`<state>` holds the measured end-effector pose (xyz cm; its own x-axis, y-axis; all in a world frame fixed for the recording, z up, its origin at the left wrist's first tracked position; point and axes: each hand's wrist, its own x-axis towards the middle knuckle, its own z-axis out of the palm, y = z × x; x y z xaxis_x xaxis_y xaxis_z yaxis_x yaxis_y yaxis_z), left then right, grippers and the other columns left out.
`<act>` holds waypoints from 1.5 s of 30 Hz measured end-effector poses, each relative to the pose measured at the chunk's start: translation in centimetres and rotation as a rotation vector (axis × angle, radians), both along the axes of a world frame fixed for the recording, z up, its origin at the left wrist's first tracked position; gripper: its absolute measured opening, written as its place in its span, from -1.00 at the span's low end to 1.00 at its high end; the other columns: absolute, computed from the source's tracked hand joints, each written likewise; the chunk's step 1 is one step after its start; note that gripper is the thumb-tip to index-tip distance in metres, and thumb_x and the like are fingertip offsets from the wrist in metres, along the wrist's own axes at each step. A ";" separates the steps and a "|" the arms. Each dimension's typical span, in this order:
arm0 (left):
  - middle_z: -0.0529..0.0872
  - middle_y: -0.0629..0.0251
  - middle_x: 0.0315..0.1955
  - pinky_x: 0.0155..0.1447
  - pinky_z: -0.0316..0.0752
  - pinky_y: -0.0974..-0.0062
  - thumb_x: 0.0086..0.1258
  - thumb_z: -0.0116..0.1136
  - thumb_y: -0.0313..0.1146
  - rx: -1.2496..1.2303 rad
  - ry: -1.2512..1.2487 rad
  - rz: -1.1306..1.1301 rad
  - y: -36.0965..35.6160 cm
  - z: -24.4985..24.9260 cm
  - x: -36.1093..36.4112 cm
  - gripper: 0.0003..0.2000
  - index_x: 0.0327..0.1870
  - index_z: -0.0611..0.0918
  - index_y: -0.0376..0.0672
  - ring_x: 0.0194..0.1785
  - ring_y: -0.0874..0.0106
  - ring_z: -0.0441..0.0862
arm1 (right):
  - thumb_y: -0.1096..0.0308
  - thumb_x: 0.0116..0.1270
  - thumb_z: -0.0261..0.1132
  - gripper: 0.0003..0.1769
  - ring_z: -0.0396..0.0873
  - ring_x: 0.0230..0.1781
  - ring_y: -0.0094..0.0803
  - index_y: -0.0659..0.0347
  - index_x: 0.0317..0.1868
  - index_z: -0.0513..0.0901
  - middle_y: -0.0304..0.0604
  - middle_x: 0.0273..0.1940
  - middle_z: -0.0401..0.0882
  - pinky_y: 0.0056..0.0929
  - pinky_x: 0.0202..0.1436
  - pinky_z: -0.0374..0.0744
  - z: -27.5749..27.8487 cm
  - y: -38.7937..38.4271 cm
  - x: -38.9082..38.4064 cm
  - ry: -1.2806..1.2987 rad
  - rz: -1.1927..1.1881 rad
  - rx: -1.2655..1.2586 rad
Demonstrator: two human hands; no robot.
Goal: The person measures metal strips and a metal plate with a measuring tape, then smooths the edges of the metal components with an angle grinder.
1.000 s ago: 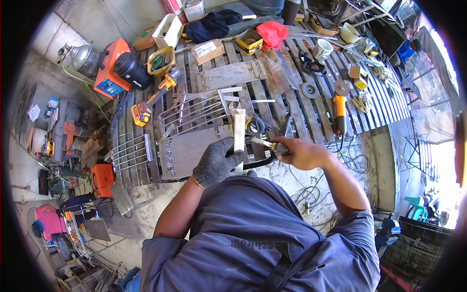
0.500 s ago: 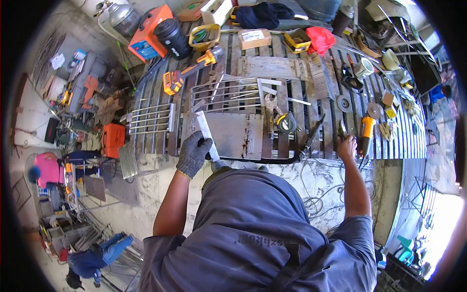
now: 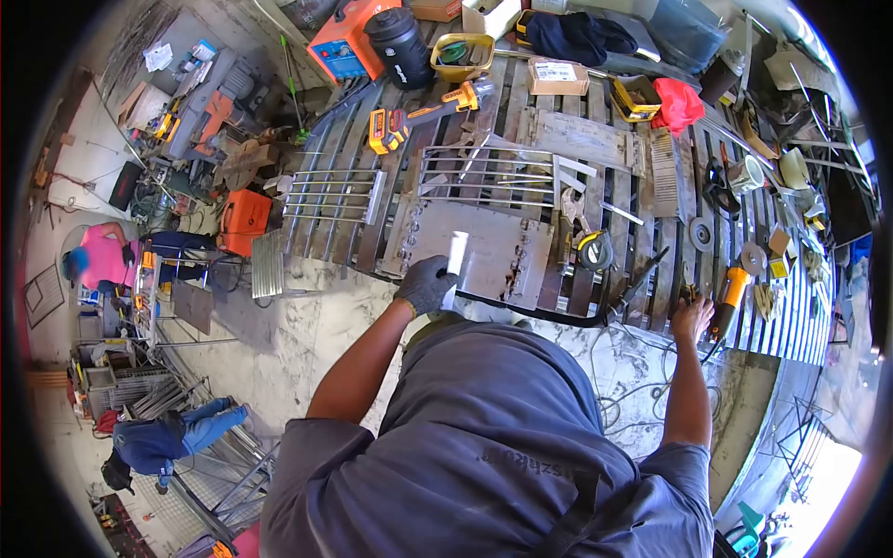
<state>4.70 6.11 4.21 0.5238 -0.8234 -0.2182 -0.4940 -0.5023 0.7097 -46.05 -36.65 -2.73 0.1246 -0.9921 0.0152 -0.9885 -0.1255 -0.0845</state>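
My left hand (image 3: 428, 285), in a dark grey glove, is closed around a flat, shiny metal strip (image 3: 458, 246). The strip points away from me over the near part of a flat metal plate (image 3: 484, 240) with rough, worn marks. At the slatted table's front edge is my bare right hand (image 3: 691, 321), fingers curled around a small dark object (image 3: 687, 294) that I cannot make out. Just right of it lies an orange angle grinder (image 3: 735, 286). Between my hands, beyond the plate's right edge, are a tape measure (image 3: 594, 250) and locking pliers (image 3: 574, 208).
Welded bar grates (image 3: 335, 195) lie on the slatted table. Farther back are a yellow cordless tool (image 3: 389, 130), a black canister (image 3: 400, 48) and a cardboard box (image 3: 558, 76). Cables (image 3: 614, 400) trail on the floor. Two people (image 3: 158, 442) (image 3: 102, 256) are at the left.
My view has turned, so the table appears shifted right and tilted. The left hand has moved right with the strip, which looks shorter and more upright. My right hand stays near the table edge.
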 end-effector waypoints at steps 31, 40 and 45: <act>0.39 -0.30 0.51 0.75 0.06 -0.26 0.04 0.59 -0.15 0.096 -0.625 -0.458 -14.3 5.1 12.3 0.16 0.73 0.23 -0.29 0.61 -0.29 0.28 | 0.41 0.43 0.53 -0.30 0.47 0.46 0.19 0.14 0.55 0.53 0.15 0.39 0.55 0.20 0.57 0.39 12.0 29.1 12.1 -0.279 0.205 -0.103; 0.43 -0.21 0.38 0.59 0.18 -0.24 -0.05 0.57 -0.07 0.184 -0.481 -0.612 -5.5 0.8 7.4 0.14 0.68 0.31 -0.25 0.40 -0.15 0.39 | 0.38 0.40 0.49 -0.35 0.51 0.42 0.06 0.15 0.48 0.57 0.03 0.35 0.57 0.13 0.57 0.35 12.4 30.0 25.6 -0.324 0.578 -0.059; 0.40 -0.20 0.42 0.61 0.17 -0.26 -0.15 0.58 -0.16 0.158 -0.540 -0.607 -4.0 -2.0 6.7 0.22 0.72 0.27 -0.29 0.48 -0.13 0.34 | 0.36 0.37 0.52 -0.32 0.48 0.48 0.04 0.16 0.49 0.57 0.02 0.40 0.54 0.17 0.57 0.35 11.2 30.4 29.1 -0.319 0.727 -0.042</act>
<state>11.42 2.12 2.22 0.0641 -0.9776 -0.2006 -0.9641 -0.1125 0.2404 -16.92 -6.29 8.43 0.7240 -0.6618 0.1947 -0.5869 -0.7392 -0.3303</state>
